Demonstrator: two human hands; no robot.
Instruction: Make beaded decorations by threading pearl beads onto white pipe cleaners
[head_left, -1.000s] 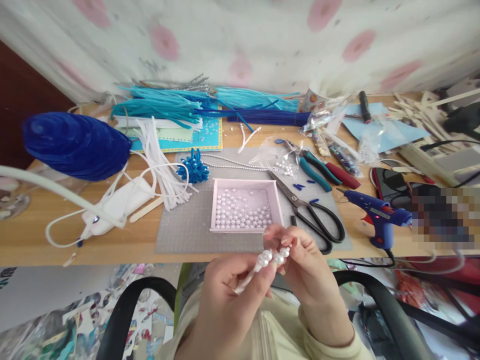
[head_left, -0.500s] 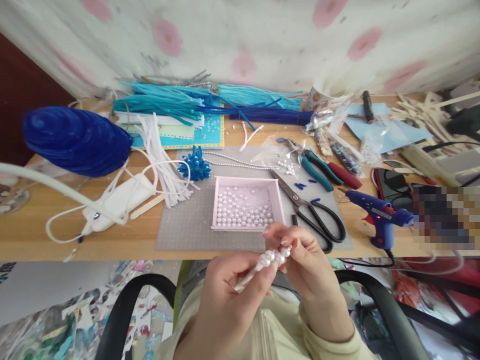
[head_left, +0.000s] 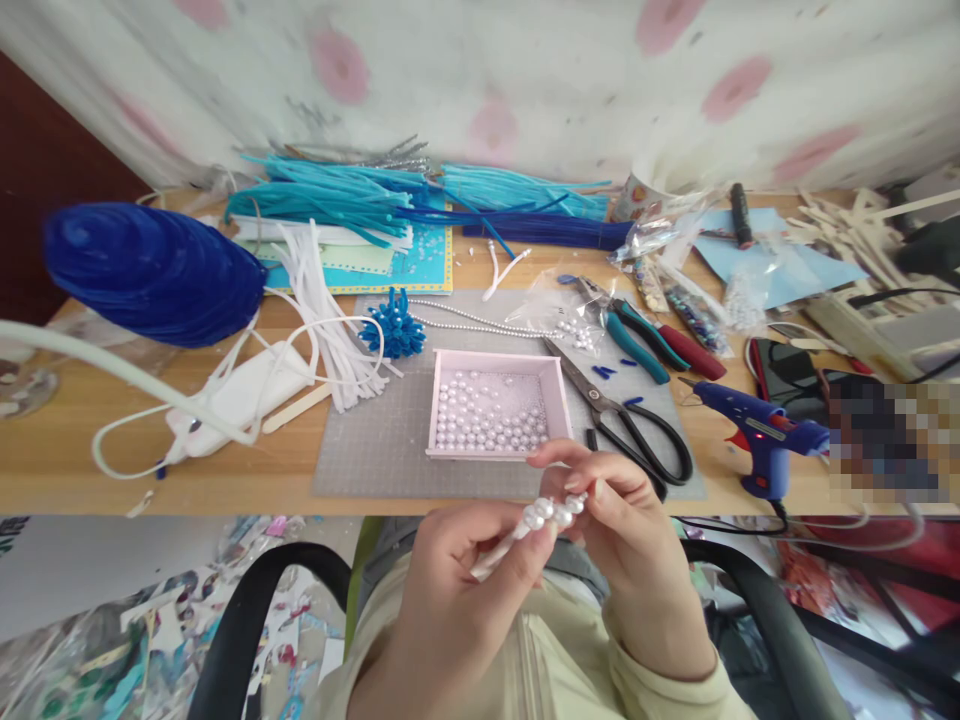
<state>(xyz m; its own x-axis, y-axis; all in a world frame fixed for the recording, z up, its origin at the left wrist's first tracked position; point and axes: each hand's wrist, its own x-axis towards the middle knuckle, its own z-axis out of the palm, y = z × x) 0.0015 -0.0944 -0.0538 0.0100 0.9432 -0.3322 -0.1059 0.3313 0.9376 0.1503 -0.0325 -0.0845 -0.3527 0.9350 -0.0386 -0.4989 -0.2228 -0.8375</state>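
Observation:
My left hand (head_left: pixel 457 590) is closed around a white pipe-cleaner stem (head_left: pixel 499 552) whose tip carries a small cluster of white pearls (head_left: pixel 553 512). My right hand (head_left: pixel 626 545) pinches that pearl cluster with fingertips and thumb. Both hands hover just in front of the table's near edge, below a pink shallow box (head_left: pixel 495 407) holding several loose white pearls. The box sits on a grey cutting mat (head_left: pixel 375 450).
Black scissors (head_left: pixel 626 425), a blue glue gun (head_left: pixel 757 430) and teal and red pliers (head_left: pixel 649 340) lie right of the box. A blue pipe-cleaner flower (head_left: pixel 394 330), white pipe cleaners (head_left: pixel 330 320), a dark blue cone (head_left: pixel 150 275) and blue stems (head_left: pixel 360 200) are at left and back. Chair arms (head_left: pixel 255 620) flank me.
The hands have held their grip and barely shifted; the view has tilted slightly, and my right fingers have adjusted a little on the pearl cluster.

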